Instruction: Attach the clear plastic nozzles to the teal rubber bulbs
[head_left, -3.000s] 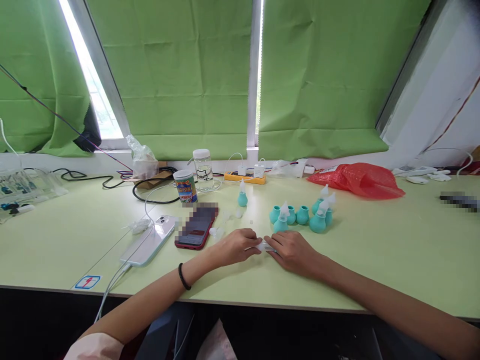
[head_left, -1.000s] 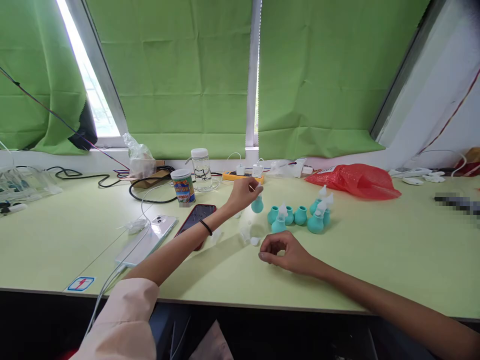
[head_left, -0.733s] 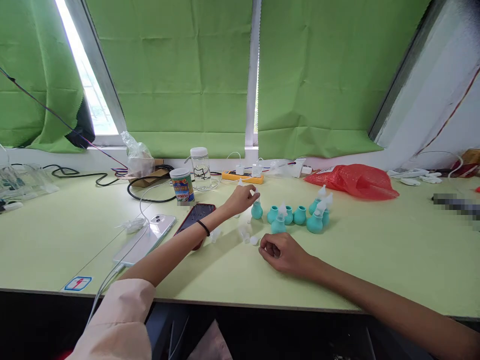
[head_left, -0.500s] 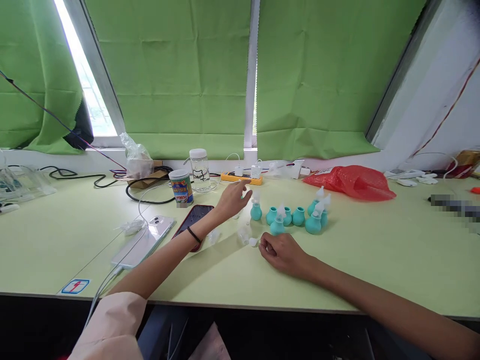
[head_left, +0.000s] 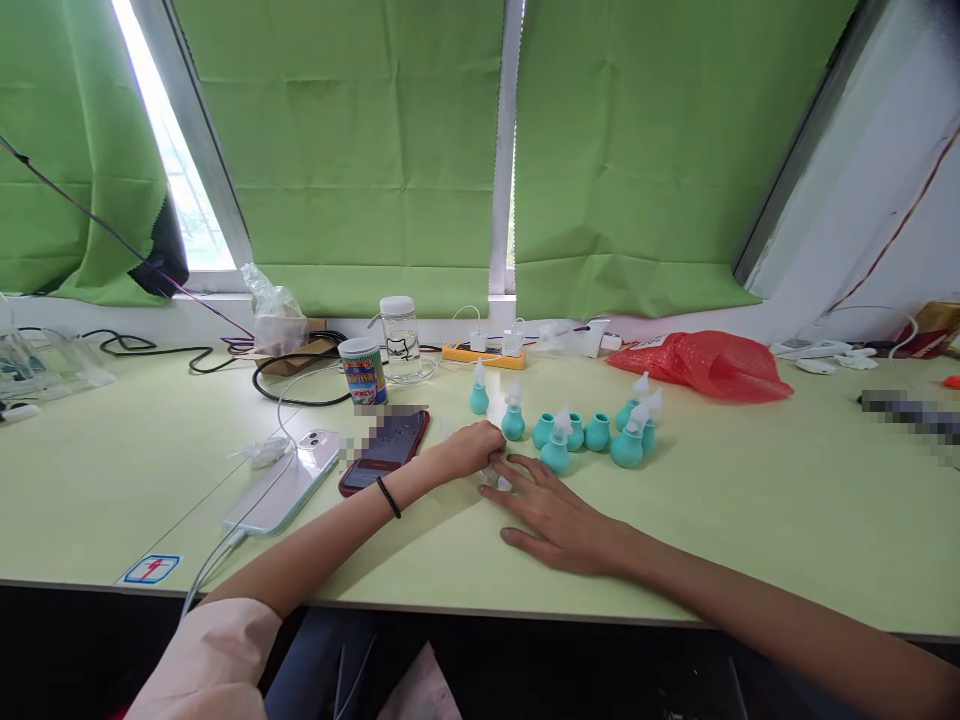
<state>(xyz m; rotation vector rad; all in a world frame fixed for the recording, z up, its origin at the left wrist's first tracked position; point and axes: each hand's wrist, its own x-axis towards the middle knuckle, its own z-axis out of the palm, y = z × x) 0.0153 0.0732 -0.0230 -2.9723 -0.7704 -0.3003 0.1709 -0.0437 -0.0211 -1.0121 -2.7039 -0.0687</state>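
Observation:
My left hand (head_left: 475,450) is closed, fingers curled down over the small translucent plastic pieces (head_left: 491,478) in the middle of the table; what they pinch, if anything, is hidden. My right hand (head_left: 559,515) lies low with its fingers spread, its fingertips at those same pieces and by the left fingers. Just beyond, a teal rubber bulb with a translucent nozzle (head_left: 478,398) stands upright, with a second capped bulb (head_left: 513,423) beside it. To the right are several more teal bulbs, some capped and some open-necked, such as this open bulb (head_left: 597,433).
Left of my hands lie a dark phone (head_left: 394,445) and a pale phone (head_left: 285,490) with a white cable. Behind stand a printed tub (head_left: 363,372), a clear jar (head_left: 401,345) and an orange power strip (head_left: 484,357). A red plastic bag (head_left: 701,367) lies back right.
My left hand has drawn back towards me, exposing the capped bulb at the back. My right hand has opened from a fist and reached left over the translucent pieces.

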